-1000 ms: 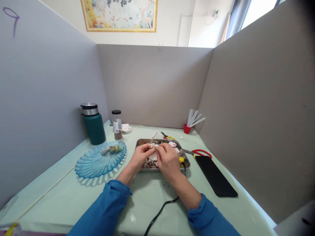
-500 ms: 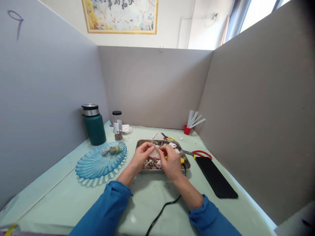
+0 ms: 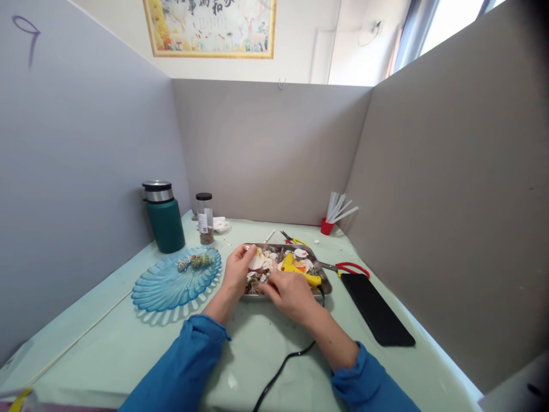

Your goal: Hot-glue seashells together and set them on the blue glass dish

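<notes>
A white seashell (image 3: 257,260) is pinched between the thumb and fingers of my left hand (image 3: 235,272), over the left side of a metal tray (image 3: 329,286). Loose seashells (image 3: 269,262) fill much of the tray. My right hand (image 3: 292,293) reaches down over the tray's front edge, its fingers curled together among the shells; whatever they may grip is hidden. Just beyond that hand, a yellow hot glue gun (image 3: 305,274) lies across the shells, its black cord (image 3: 288,360) trailing toward me.
On the left are a blue glass plate (image 3: 160,286) bearing small shells, a green bottle (image 3: 165,226) and a clear jar (image 3: 205,220). To the right lie red-handled scissors (image 3: 354,269) and a black phone (image 3: 377,312). Behind stand pliers (image 3: 295,241) and a red cup (image 3: 326,227) of glue sticks.
My hands have parted. The left moved slightly left with the white shell, while the right dropped toward the shells at the tray's front, uncovering the glue gun.
</notes>
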Tool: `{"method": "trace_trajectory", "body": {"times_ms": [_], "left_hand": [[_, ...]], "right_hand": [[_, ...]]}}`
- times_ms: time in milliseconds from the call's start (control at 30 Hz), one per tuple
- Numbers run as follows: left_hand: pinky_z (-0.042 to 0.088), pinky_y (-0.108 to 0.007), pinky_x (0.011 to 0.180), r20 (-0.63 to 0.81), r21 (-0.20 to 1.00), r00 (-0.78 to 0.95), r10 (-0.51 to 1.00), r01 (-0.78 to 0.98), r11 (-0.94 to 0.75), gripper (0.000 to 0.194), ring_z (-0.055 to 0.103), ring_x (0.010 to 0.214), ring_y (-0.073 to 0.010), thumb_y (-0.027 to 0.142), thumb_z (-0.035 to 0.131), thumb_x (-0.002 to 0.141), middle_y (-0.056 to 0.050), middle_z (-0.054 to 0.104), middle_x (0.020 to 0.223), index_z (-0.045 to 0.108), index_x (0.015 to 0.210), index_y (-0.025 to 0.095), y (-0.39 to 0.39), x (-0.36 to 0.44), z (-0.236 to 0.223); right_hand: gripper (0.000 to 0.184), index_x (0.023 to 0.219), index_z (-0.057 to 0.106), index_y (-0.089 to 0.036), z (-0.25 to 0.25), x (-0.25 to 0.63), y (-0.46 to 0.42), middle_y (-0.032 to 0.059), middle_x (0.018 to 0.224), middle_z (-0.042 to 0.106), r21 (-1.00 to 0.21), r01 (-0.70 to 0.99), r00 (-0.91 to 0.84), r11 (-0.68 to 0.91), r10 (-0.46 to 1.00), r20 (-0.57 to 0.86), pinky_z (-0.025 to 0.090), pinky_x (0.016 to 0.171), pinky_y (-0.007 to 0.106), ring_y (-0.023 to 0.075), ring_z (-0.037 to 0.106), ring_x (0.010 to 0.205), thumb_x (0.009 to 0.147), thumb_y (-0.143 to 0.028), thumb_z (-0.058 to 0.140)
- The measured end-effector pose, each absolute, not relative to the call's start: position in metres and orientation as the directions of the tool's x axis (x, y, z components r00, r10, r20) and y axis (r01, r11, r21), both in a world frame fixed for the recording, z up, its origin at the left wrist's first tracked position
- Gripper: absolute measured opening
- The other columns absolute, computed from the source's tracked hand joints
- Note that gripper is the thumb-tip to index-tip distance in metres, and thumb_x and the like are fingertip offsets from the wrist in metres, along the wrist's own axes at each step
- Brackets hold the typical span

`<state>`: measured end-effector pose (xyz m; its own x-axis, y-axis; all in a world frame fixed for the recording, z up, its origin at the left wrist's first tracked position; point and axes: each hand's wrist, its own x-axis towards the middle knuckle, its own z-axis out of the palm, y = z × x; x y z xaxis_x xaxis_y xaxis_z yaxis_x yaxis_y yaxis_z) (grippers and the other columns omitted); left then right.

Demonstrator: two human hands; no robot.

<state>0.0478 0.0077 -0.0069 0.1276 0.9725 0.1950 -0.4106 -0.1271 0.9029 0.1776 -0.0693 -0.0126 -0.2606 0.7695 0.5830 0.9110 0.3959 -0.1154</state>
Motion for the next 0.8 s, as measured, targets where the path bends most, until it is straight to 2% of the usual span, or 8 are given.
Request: {"method": "trace_trajectory", "body": {"times_ms": [67, 167, 400, 533, 600, 700, 800], "left_hand": [[0.047, -0.022, 0.046, 0.197, 0.905, 0.105, 0.975, -0.401, -0.14, 0.039, 0.055, 0.054, -0.0108, 0.049, 0.073, 0.065, 0.003, 0.06, 0.066, 0.058, 0.079, 0.016, 0.007, 0.047, -0.005], [0.049, -0.022, 0.045, 0.225, 0.909, 0.095, 0.97, -0.378, -0.174, 0.038, 0.054, 0.052, -0.0101, 0.049, 0.071, 0.067, 0.003, 0.058, 0.064, 0.057, 0.078, 0.016, 0.006, 0.047, -0.003], [0.045, -0.019, 0.039, 0.283, 0.921, 0.091, 0.955, -0.304, -0.244, 0.035, 0.051, 0.045, -0.009, 0.048, 0.066, 0.071, 0.004, 0.055, 0.061, 0.055, 0.077, 0.016, 0.005, 0.047, -0.001], [0.047, -0.02, 0.041, 0.268, 0.933, 0.119, 0.956, -0.277, -0.227, 0.035, 0.052, 0.048, -0.0099, 0.048, 0.067, 0.071, 0.003, 0.055, 0.062, 0.055, 0.077, 0.016, 0.004, 0.045, 0.0], [0.049, -0.021, 0.042, 0.256, 0.941, 0.148, 0.955, -0.266, -0.21, 0.035, 0.053, 0.052, -0.0108, 0.048, 0.068, 0.07, 0.002, 0.056, 0.064, 0.056, 0.078, 0.016, 0.004, 0.045, -0.001], [0.048, -0.021, 0.043, 0.248, 0.943, 0.166, 0.955, -0.269, -0.198, 0.035, 0.052, 0.053, -0.0111, 0.048, 0.068, 0.069, 0.002, 0.057, 0.064, 0.056, 0.078, 0.016, 0.006, 0.045, -0.002], [0.044, -0.018, 0.043, 0.258, 0.934, 0.165, 0.952, -0.296, -0.202, 0.034, 0.051, 0.052, -0.0093, 0.047, 0.069, 0.069, 0.003, 0.056, 0.063, 0.055, 0.076, 0.016, 0.008, 0.044, -0.003]], "right_hand": [[0.024, 0.068, 0.062, -0.02, -0.014, 0.176, -0.071, 0.0027, 0.066, 0.066, -0.016, 0.872, -0.409, 0.49, 0.746, 0.526, 0.032, 0.054, 0.027, 0.0168, 0.058, 0.061, 0.083, -0.039, 0.063], [0.016, 0.071, 0.063, -0.02, -0.015, 0.173, -0.073, 0.0031, 0.069, 0.066, 0.047, 0.862, -0.461, 0.505, 0.742, 0.486, 0.033, 0.055, 0.027, 0.0175, 0.059, 0.066, 0.081, -0.033, 0.065], [0.016, 0.077, 0.065, -0.019, -0.015, 0.161, -0.077, 0.0037, 0.077, 0.068, 0.02, 0.889, -0.421, 0.457, 0.801, 0.425, 0.036, 0.059, 0.027, 0.0179, 0.061, 0.073, 0.084, -0.032, 0.059], [0.016, 0.077, 0.065, -0.018, -0.018, 0.156, -0.078, 0.0043, 0.076, 0.068, 0.014, 0.892, -0.414, 0.451, 0.806, 0.423, 0.036, 0.06, 0.027, 0.0184, 0.061, 0.073, 0.084, -0.031, 0.059], [0.017, 0.075, 0.064, -0.018, -0.019, 0.156, -0.077, 0.0038, 0.074, 0.067, -0.033, 0.892, -0.391, 0.452, 0.804, 0.449, 0.035, 0.059, 0.027, 0.0182, 0.06, 0.072, 0.083, -0.033, 0.061], [0.026, 0.069, 0.062, -0.019, -0.018, 0.157, -0.077, 0.001, 0.069, 0.064, -0.189, 0.851, -0.332, 0.491, 0.779, 0.531, 0.035, 0.058, 0.026, 0.0152, 0.058, 0.065, 0.081, -0.042, 0.065], [0.031, 0.064, 0.058, -0.018, -0.012, 0.16, -0.076, -0.0004, 0.062, 0.058, -0.335, 0.785, -0.189, 0.521, 0.716, 0.672, 0.036, 0.059, 0.024, 0.0124, 0.053, 0.06, 0.088, -0.038, 0.057]]}}
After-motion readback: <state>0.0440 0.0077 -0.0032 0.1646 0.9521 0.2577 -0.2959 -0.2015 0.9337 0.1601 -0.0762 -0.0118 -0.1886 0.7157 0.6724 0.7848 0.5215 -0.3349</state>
